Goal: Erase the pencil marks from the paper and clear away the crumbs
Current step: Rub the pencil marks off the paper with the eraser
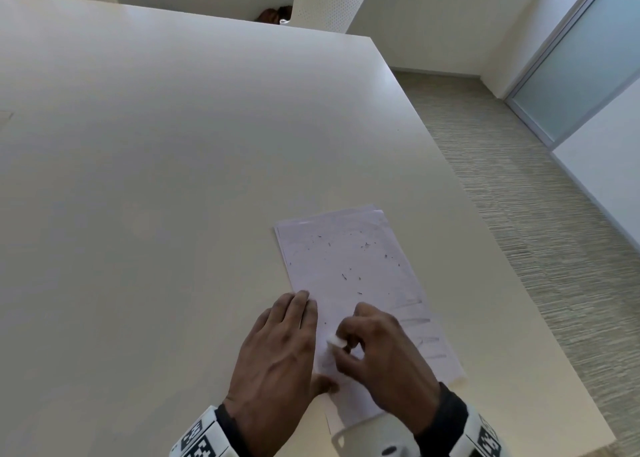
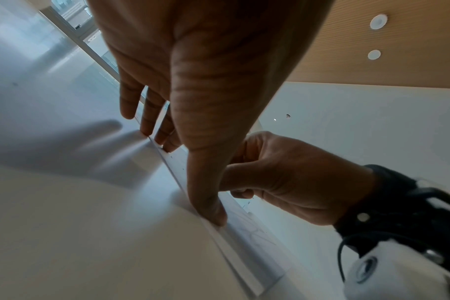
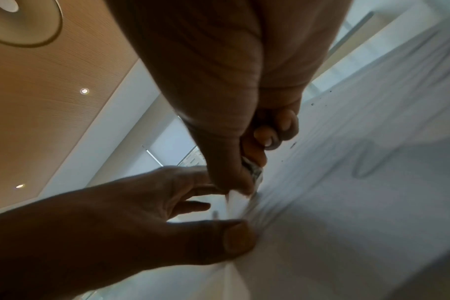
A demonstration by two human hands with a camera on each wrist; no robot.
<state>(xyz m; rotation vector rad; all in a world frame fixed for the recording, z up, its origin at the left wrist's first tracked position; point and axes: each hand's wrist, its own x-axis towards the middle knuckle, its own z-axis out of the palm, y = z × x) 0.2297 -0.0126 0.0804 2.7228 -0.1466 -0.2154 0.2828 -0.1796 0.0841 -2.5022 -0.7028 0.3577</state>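
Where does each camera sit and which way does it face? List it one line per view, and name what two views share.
Head: worn on the head, looks forward and down at the table; shows both hands, left hand flat on the paper, right hand pinching a white eraser.
Left wrist: looks along the left hand at the paper's edge; the right hand shows too.
Right wrist: looks along the right hand at the eraser.
Shared: both wrist views show both hands on the paper.

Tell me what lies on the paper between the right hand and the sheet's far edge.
Head view: between the right hand and the far edge of the paper, only scattered dark eraser crumbs lie on the sheet.
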